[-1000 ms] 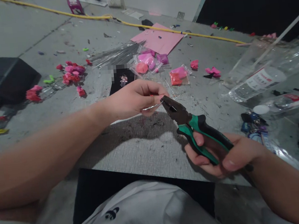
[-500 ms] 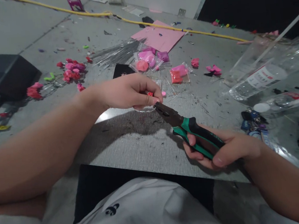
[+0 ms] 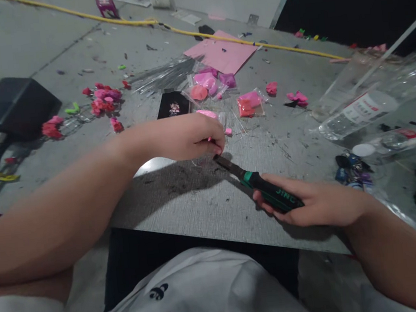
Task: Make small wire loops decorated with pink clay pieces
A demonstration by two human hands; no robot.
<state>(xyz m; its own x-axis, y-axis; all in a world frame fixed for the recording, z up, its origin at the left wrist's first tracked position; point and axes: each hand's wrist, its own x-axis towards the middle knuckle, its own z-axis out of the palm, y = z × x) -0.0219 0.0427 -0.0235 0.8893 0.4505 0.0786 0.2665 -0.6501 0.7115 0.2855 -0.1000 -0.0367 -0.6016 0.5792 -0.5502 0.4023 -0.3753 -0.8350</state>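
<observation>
My right hand is closed around the green-and-black handles of a pair of pliers. The pliers are turned on edge, their dark jaws pointing up and left at the fingertips of my left hand. Those fingers are pinched together right by the jaw tips. What they hold is mostly hidden; only a small reddish-pink bit shows near the fingertips. Just behind the left hand lie a bright pink lump of clay and a black card with a small printed figure.
Bags of pink and orange clay, thin wires and a pink sheet lie farther back. Red-pink clay flowers and a black box are left. Plastic bottles and a keychain bundle are right.
My right hand has rolled over, turning the pliers from flat to edge-on. My left hand has tipped down slightly, and its fingers are more hidden. The black card shows more.
</observation>
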